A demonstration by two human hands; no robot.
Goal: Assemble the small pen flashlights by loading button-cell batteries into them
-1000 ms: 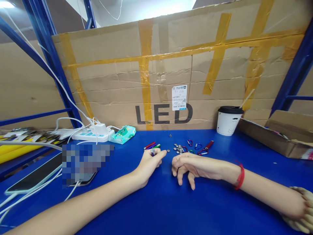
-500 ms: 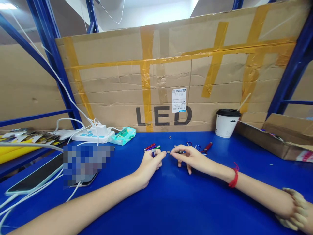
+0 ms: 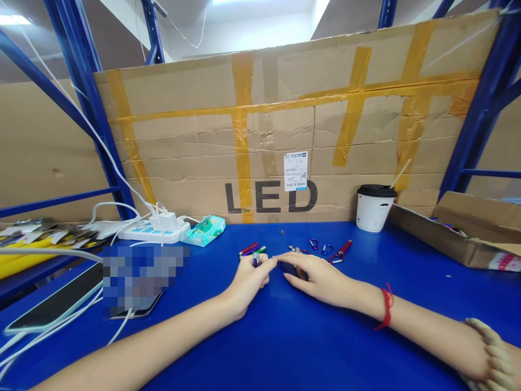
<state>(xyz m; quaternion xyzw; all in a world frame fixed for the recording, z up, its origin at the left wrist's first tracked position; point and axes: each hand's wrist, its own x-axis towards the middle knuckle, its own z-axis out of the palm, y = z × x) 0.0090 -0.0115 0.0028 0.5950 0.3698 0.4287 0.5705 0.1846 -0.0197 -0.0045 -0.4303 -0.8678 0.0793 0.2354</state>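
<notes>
My left hand (image 3: pixel 253 279) is closed around a small purple flashlight tube (image 3: pixel 256 260); its silver end sticks up beside the thumb. My right hand (image 3: pixel 319 271) lies low over the table, fingers stretched toward the left thumb, its own thumb apart. The fingertips of both hands meet or nearly touch; whether anything tiny lies between them is hidden. Something dark shows under the right palm, too unclear to name. Behind the left hand lie a red tube (image 3: pixel 247 249) and a green tube (image 3: pixel 260 250). Several small silver discs (image 3: pixel 293 249) sit just beyond the right hand.
Farther right lie a red carabiner (image 3: pixel 313 244), a blue carabiner (image 3: pixel 327 250) and a red tube with a clip (image 3: pixel 345 248). A lidded paper cup (image 3: pixel 372 210) and an open cardboard box (image 3: pixel 464 239) stand at right. Left are a tissue pack (image 3: pixel 207 230), power strip (image 3: pixel 142 232) and phone (image 3: pixel 57 298).
My right hand has flattened and moved toward the left one; its pinched fingers have straightened. The small disc between the hands no longer shows. The left hand keeps its hold on the flashlight tube.
</notes>
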